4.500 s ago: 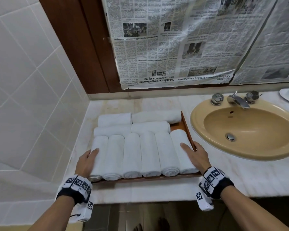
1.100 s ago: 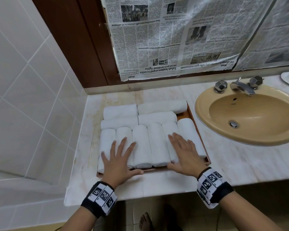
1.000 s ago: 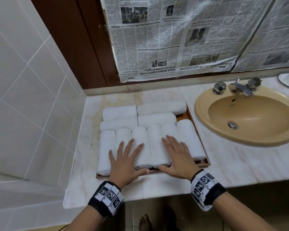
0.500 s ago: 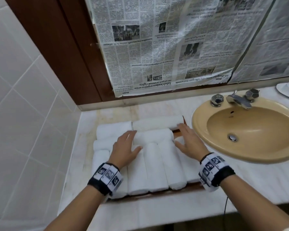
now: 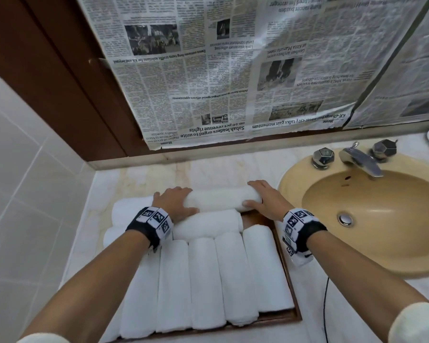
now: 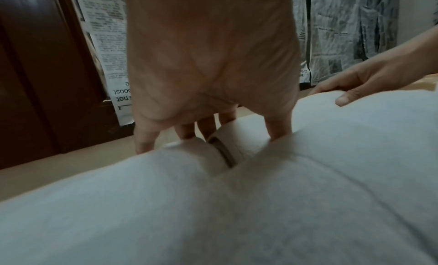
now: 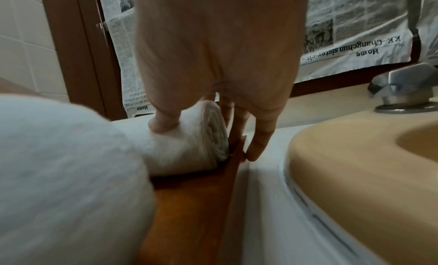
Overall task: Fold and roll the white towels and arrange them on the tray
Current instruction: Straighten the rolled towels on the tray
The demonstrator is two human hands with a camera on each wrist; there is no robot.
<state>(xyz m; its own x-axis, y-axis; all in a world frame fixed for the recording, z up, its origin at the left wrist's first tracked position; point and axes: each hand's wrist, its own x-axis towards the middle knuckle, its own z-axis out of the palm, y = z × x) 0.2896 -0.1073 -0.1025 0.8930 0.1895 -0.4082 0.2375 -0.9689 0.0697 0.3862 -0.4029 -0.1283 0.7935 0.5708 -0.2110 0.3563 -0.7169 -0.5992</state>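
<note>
Change: both hands, laid flat on the near row of rolls a second ago, have been carried to the far end of the tray.
Held roll: the rear white rolled terry towel (image 5: pixel 222 199) lies crosswise at the back right of the tray, gripped at both ends.
Left hand (image 5: pixel 174 201): fingers are curled over the roll's left end; in the left wrist view the fingertips (image 6: pixel 277 136) are pressed into cloth, though blur hides how deep.
Right hand (image 5: pixel 265 199): thumb is pressed on top of the right end, fingers hang past the spiral end (image 7: pixel 214 132) beside the tray wall.
Tray: the brown wooden rectangular tray (image 5: pixel 286 263) is packed with more white rolls (image 5: pixel 203 280) lengthwise in front.
Surroundings: a pale marble counter (image 5: pixel 315 298), a tan oval sink (image 5: pixel 372 219), a chrome tap (image 5: pixel 360 160) and newspaper sheets (image 5: pixel 233 70) taped behind.
</note>
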